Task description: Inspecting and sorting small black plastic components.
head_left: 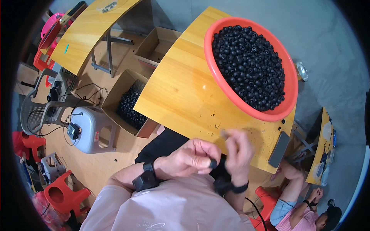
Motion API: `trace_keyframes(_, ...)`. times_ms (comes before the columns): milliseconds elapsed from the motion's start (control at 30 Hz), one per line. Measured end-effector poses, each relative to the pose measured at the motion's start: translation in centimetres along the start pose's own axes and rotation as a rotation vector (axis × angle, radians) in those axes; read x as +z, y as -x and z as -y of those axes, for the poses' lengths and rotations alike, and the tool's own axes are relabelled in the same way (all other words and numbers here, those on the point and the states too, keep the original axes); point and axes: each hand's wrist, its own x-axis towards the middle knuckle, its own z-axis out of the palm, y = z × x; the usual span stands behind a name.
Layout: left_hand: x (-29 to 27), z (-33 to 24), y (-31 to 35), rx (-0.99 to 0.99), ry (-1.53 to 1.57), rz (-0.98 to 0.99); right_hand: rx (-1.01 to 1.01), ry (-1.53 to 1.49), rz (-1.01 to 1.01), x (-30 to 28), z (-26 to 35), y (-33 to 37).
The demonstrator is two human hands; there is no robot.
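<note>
My left hand (192,156) pinches a small black cap-like part (212,163) between thumb and forefinger, above my lap near the table's front edge. Just to its right is my right hand (238,152), raised and smeared by motion, so its grip does not show. A small greyish spot sits by its fingertips, too blurred to name. Beyond both hands, a large orange-red basin (216,71) full of similar small black round parts (248,65) rests on the yellow wooden table (173,88).
A phone (279,149) lies at the table's right corner, near a few loose black parts (283,121). Left of the table stand a cardboard box (111,96) with more black pieces, a second box (154,42) and a pale stool (86,131) with cables. Another person (296,208) sits at the lower right.
</note>
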Motion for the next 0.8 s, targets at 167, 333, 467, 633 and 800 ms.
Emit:
trace_keyframes(167, -1.7, 0.5, 0.1, 0.002, 0.131, 0.006, 0.185, -0.232, -0.145, -0.6, -2.0, 1.7)
trace_keyframes(333, -2.1, 0.1, 0.5, -0.016, 0.158, -0.016, 0.055, -0.295, -0.012, 0.0, 1.1, 1.1)
trace_keyframes(467, -1.4, -0.8, -0.3, -0.022, 0.121, -0.052, -0.097, -0.282, 0.078, 0.4, 3.6, -1.3)
trace_keyframes(633, -1.2, -2.3, 0.0, -0.007, 0.135, -0.082, -0.094, -0.358, 0.178, 0.4, 3.9, -3.5)
trace_keyframes(800, -0.9, -7.7, 2.9, 0.335, -0.076, -0.228, -0.131, -0.086, -0.095, -1.3, 4.2, -7.4)
